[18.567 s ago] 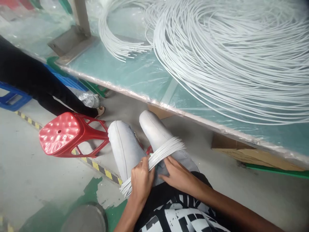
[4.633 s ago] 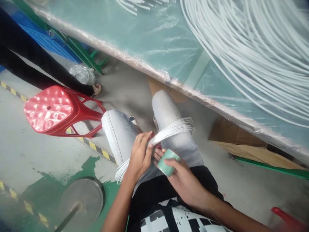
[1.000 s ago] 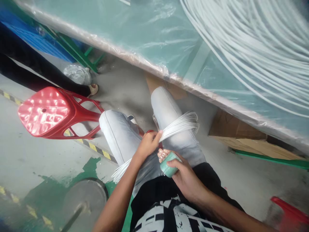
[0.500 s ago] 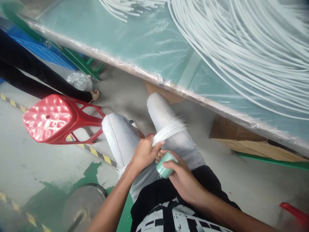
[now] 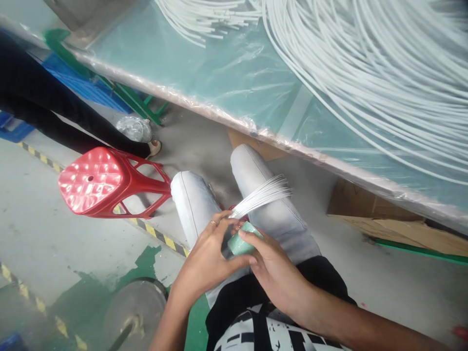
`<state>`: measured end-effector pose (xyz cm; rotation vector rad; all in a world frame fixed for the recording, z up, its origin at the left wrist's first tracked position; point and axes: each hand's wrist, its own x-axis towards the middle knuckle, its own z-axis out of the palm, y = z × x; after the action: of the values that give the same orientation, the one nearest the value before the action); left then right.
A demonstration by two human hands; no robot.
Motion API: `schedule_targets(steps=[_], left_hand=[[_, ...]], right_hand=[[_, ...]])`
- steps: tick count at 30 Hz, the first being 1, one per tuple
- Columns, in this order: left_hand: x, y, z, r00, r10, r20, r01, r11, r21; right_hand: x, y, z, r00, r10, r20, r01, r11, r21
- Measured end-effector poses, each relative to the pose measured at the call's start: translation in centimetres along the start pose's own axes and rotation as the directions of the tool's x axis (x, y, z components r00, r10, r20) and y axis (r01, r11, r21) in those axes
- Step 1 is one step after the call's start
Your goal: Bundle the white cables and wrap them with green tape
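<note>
The person sits with both knees up, and the hands meet right over the lap. The left hand (image 5: 207, 253) is curled around a bundle of thin white tubes (image 5: 261, 196), gripping it near the middle, with a ring showing on one finger. The free ends of the bundle fan out up and to the right across the right thigh; the other end is hidden behind the hands. The right hand (image 5: 272, 265) is closed on a small green tape roll (image 5: 240, 242), thumb on top, and the roll sits pressed right against the bundle where the left fingers wrap it. So both hands are full, one on the tubes and one on the tape, touching each other at the fingertips. Can't tell if any tape is actually stuck onto the tubes, that spot is covered by fingers. Up top there's the surface (image 5: 204, 73), green under clear plastic sheet, tilted across the view, with a huge loose coil of white tubing (image 5: 373, 63) spread over its right side and a smaller batch of cut tubes (image 5: 204, 19) near the top edge. A red stool (image 5: 98, 183) lies on its side on the floor just left of the knees. Behind it is another person's leg (image 5: 54, 117) in black. A cardboard box (image 5: 380, 219) sits under the surface on the right.
</note>
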<state>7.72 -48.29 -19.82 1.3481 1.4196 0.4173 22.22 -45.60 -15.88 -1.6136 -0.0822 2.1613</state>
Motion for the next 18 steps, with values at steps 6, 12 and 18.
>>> schedule_targets(steps=[6, 12, 18], left_hand=[[-0.2, -0.2, 0.4, 0.995, 0.008, -0.096, -0.009, 1.000, -0.018], [2.2, -3.5, -1.5, 0.974, -0.151, -0.171, 0.126, 0.981, -0.147], [4.6, -6.9, 0.3, 0.983, -0.168, -0.067, 0.124, 0.895, -0.429]], right_hand=[[0.2, 0.6, -0.4, 0.996, -0.049, 0.072, 0.054, 0.997, -0.059], [1.2, 1.0, -2.6, 0.999, -0.033, 0.002, 0.033, 0.999, -0.024], [6.8, 0.8, -5.8, 0.998, -0.059, -0.011, 0.057, 0.988, -0.143]])
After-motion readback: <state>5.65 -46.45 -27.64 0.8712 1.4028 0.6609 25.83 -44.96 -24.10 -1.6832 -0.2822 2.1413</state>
